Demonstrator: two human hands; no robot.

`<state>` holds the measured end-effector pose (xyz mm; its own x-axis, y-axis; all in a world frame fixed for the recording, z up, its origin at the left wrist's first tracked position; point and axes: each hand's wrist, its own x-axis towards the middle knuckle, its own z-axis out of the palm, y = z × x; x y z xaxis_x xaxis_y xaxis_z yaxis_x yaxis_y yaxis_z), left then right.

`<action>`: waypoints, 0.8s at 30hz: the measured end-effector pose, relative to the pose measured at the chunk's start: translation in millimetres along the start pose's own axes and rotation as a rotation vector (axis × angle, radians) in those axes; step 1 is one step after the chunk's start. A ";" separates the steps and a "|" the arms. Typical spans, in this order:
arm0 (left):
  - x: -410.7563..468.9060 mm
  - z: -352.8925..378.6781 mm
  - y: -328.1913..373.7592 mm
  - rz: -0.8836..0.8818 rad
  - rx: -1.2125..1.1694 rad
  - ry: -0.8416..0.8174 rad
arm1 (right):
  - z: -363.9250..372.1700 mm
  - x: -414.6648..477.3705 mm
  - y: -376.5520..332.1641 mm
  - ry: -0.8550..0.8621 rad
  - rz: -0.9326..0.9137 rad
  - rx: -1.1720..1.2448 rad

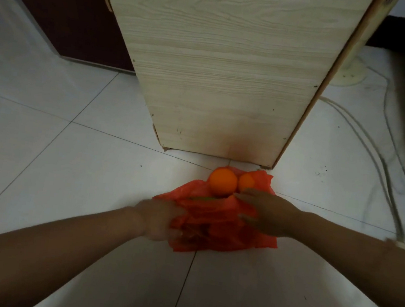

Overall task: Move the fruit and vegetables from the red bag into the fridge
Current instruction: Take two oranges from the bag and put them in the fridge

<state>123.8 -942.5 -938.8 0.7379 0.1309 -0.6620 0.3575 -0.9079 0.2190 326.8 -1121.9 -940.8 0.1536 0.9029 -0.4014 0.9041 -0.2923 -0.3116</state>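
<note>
Your left hand point(163, 218) grips the crumpled red plastic bag point(214, 220) on the floor point(69, 163); your right hand point(265, 213) lies spread on it. Just beyond that hand, two round orange fruits point(223, 182): likely firm, rolling; cup one whole.

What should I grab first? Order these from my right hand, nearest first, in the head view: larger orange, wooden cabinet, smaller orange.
1. smaller orange, at the tips of the right hand.
2. larger orange, just left of it.
3. wooden cabinet, behind both.
</note>
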 end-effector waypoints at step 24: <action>55.1 2.5 9.7 0.072 0.024 0.244 | -10.6 50.0 36.8 0.101 0.106 0.186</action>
<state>166.5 -945.1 -974.9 0.8783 0.1546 -0.4524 0.2871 -0.9272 0.2405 372.0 -1084.2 -963.2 0.2914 0.8882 -0.3552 0.7933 -0.4319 -0.4292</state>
